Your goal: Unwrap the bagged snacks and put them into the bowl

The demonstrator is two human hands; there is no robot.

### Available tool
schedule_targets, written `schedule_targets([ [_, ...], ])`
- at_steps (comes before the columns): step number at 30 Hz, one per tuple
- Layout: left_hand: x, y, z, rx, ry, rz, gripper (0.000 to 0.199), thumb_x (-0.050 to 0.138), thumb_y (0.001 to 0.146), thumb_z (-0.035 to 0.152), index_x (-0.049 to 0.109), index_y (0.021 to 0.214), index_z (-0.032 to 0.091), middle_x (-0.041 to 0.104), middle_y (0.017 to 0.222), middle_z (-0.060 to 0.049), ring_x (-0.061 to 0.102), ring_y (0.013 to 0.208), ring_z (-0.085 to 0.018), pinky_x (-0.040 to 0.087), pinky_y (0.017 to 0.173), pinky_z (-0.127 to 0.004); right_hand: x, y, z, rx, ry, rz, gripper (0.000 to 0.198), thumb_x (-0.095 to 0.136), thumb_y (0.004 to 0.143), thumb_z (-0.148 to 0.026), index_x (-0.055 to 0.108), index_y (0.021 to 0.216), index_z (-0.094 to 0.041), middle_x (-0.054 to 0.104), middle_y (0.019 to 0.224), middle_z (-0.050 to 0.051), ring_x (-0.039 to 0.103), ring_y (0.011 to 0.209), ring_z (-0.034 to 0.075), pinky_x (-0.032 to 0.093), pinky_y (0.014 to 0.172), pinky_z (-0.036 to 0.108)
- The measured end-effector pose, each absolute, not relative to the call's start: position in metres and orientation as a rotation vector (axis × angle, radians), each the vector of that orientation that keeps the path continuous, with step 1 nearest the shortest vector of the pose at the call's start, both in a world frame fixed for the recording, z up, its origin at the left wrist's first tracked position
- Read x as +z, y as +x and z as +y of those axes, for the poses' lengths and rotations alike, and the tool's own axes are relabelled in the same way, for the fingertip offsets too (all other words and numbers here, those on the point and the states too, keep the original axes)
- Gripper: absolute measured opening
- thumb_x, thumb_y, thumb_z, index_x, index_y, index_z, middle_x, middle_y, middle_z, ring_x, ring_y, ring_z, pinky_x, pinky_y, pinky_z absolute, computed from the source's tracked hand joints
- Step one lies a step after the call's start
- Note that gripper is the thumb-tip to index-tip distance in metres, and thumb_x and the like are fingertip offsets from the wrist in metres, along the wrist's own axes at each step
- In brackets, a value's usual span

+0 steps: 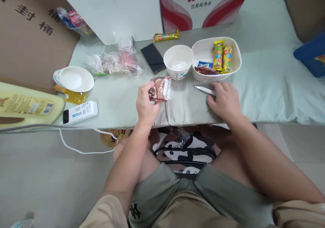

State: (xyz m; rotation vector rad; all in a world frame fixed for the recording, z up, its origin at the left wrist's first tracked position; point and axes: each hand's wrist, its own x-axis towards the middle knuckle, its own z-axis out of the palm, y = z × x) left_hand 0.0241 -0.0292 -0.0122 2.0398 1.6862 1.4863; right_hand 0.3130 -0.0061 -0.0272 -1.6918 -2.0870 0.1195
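My left hand is closed on a small brown-red snack packet with a clear crimped edge, held just above the cloth. My right hand rests low on the table, fingers curled over one end of a slim silver metal tool; its other end points left. Beyond the packet stands a white paper bowl with clear plastic inside. Right of that bowl is a white oval tub holding yellow snack bars, a blue packet and dark red packets.
At the left lie crumpled clear wrappers, a tilted paper bowl, a white device with a cable and a yellow bottle. A phone and yellow bar lie before white boxes. A blue container stands right.
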Motion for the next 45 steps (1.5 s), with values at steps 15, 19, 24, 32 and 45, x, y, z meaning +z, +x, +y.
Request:
schedule_targets([
  [15, -0.003, 0.037, -0.030, 1.204, 1.696, 1.775, 0.026, 0.069, 0.075, 0.020, 0.067, 0.102, 0.020, 0.074, 0.095, -0.002, 0.068, 0.084, -0.017, 0.054, 0.077, -0.029, -0.004, 0.276, -0.026, 0.793, -1.199, -2.031, 0.027, 0.044, 0.097, -0.030, 0.069, 0.094, -0.021, 0.069, 0.070, 0.002, 0.062, 0.060, 0.016, 0.047, 0.064, 0.029],
  [19, -0.009, 0.036, -0.030, 1.394, 2.100, 1.633, 0.038, 0.062, 0.073, 0.005, 0.062, 0.107, 0.023, 0.073, 0.117, -0.005, 0.067, 0.114, -0.022, 0.052, 0.101, -0.038, 0.000, 0.268, -0.029, 0.797, -1.154, -1.981, 0.024, 0.045, 0.095, -0.028, 0.067, 0.100, -0.021, 0.069, 0.075, 0.003, 0.063, 0.066, 0.018, 0.047, 0.067, 0.030],
  [24, -0.008, 0.034, -0.031, 1.426, 2.254, 1.665, 0.023, 0.064, 0.078, 0.007, 0.057, 0.093, 0.024, 0.070, 0.113, -0.005, 0.066, 0.114, -0.023, 0.051, 0.105, -0.043, -0.002, 0.273, -0.029, 0.812, -1.170, -1.918, 0.015, 0.047, 0.091, -0.026, 0.060, 0.096, -0.022, 0.069, 0.082, 0.005, 0.062, 0.071, 0.020, 0.048, 0.071, 0.034],
  [32, -0.003, 0.041, -0.037, 1.278, 2.068, 1.853, 0.019, 0.070, 0.078, 0.022, 0.058, 0.093, 0.023, 0.072, 0.091, -0.002, 0.069, 0.083, -0.017, 0.054, 0.078, -0.030, -0.002, 0.272, -0.033, 0.829, -1.125, -1.942, 0.016, 0.047, 0.093, -0.028, 0.061, 0.096, -0.021, 0.069, 0.079, 0.004, 0.061, 0.066, 0.018, 0.047, 0.068, 0.032],
  [45, 0.000, 0.045, -0.037, 1.234, 1.458, 1.680, 0.031, 0.076, 0.076, 0.043, 0.059, 0.090, 0.021, 0.062, 0.072, 0.003, 0.056, 0.063, -0.011, 0.046, 0.060, -0.022, -0.010, 0.257, -0.034, 0.713, -1.234, -2.005, 0.034, 0.045, 0.098, -0.032, 0.076, 0.109, -0.023, 0.076, 0.082, 0.004, 0.069, 0.071, 0.020, 0.050, 0.068, 0.029],
])
